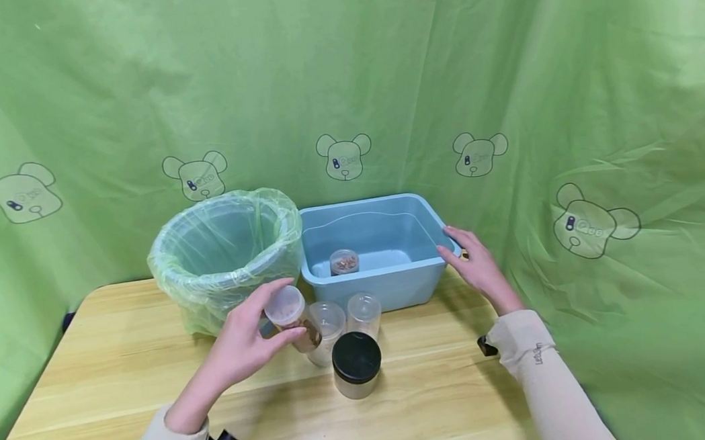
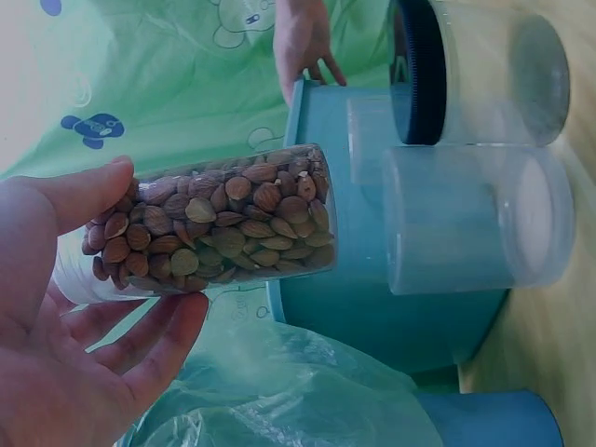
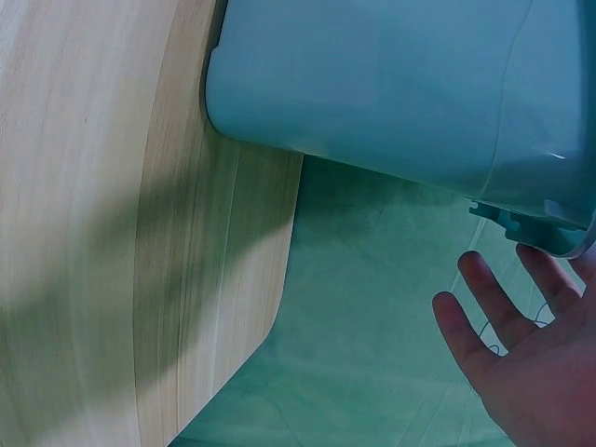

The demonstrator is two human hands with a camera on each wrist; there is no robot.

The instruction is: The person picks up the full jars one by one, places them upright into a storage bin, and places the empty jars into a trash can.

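Observation:
My left hand (image 1: 241,341) grips a clear jar of almonds (image 2: 223,223) near its whitish lid, between thumb and fingers. In the head view the jar is slightly tilted and partly covers a clear jar (image 1: 328,319) behind it. A second clear jar (image 1: 364,310) and a black-lidded jar (image 1: 357,361) stand close by. On the right, my right hand (image 1: 476,266) touches the corner rim of a light blue bin (image 1: 387,288). Its fingers look fairly straight and spread in the right wrist view. Inside the bin sits a small clear jar with reddish-brown contents (image 1: 344,263).
Left of the blue bin stands a round bucket (image 1: 211,282) lined with a thin green plastic bag. All of this is on a wooden table (image 1: 95,370). A green curtain (image 1: 259,84) hangs behind and along the right side.

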